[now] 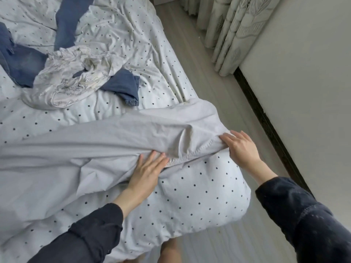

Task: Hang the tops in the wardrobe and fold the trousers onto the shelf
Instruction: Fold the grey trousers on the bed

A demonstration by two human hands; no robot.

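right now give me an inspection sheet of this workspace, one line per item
surface: bed with a wrinkled, dotted white cover
job's things: pale grey garment spread across the near end; blue jeans further back
clutter: crumpled white printed garment lying on the jeans
grippers: left hand flat on the grey garment; right hand at its stitched edge, grip unclear
cables: nothing seen
surroundings: pale floor, curtains, wall beside the bed
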